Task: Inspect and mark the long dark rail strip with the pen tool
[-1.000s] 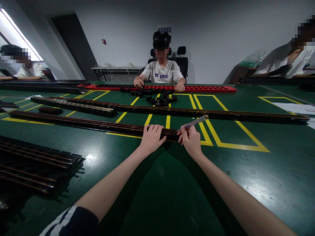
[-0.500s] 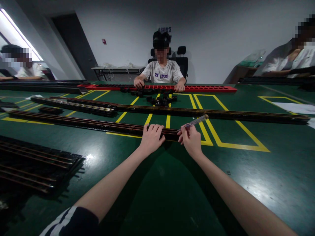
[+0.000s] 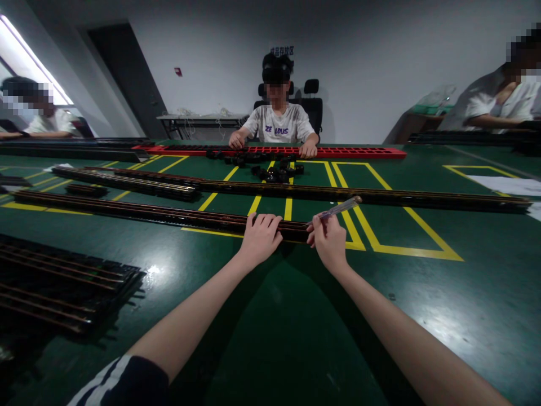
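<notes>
A long black rail with copper-coloured strips lies across the table in front of me. My left hand is closed over its near end from above, fingers on the far side and thumb on the near side. Just to the right, my right hand pinches a slim, pen-like tool with a clear handle. The handle slants up to the right, and the thin lower end points down-left at the rail's end. Whether that tip touches the rail is hard to tell.
Beyond lies another long dark rail, with shorter ones at left. A stack of black strips is near left. Black parts and a red rack lie before a person opposite. Yellow tape marks the green table.
My right hand and the tool have shifted very slightly to the right. My left hand stays on the rail. A person at far right has moved an arm.
</notes>
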`<state>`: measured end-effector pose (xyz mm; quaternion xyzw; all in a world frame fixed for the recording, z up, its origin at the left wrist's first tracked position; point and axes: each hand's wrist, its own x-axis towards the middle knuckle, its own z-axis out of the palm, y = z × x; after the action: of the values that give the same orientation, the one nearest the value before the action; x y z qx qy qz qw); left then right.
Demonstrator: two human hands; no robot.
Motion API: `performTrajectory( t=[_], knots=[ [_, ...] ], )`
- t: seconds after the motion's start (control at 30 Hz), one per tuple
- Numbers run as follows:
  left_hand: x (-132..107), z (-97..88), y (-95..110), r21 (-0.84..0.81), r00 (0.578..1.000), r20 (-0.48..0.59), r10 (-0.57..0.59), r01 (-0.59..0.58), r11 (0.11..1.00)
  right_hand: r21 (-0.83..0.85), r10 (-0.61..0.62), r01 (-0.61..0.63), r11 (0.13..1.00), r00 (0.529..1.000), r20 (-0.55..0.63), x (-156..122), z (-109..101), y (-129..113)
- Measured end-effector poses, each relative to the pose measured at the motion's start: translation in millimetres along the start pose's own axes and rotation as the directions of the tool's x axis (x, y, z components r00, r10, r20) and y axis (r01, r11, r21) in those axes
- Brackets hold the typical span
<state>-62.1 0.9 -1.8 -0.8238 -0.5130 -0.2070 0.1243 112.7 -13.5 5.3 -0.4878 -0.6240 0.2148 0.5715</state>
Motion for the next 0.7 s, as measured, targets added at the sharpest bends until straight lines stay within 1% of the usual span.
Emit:
performTrajectory(
  t=[0.27,0.4,0.5,0.7],
  knots=[
    [-0.1,-0.5,-0.4,-0.007,1.0,0.0,-0.003,0.003,1.0,-0.004,-0.005,0.005,1.0,1.0,-0.012,-0.2,-1.3,1.1],
    [-0.2,0.5,-1.5,-0.016,1.0,0.0,-0.002,0.002,1.0,-0.03,-0.011,0.011,0.999,1.0,0.008,0.5,-1.8,1.9],
    [-0.1,1.1,-2.3,-0.016,1.0,0.005,-0.001,0.001,1.0,-0.053,-0.036,0.037,0.998,0.999,0.029,1.2,-2.0,2.3],
    [0.1,1.8,-3.3,-0.035,1.0,0.015,-0.009,0.01,0.999,-0.062,-0.049,0.05,0.997,0.998,0.026,1.9,-1.9,3.2]
  ],
)
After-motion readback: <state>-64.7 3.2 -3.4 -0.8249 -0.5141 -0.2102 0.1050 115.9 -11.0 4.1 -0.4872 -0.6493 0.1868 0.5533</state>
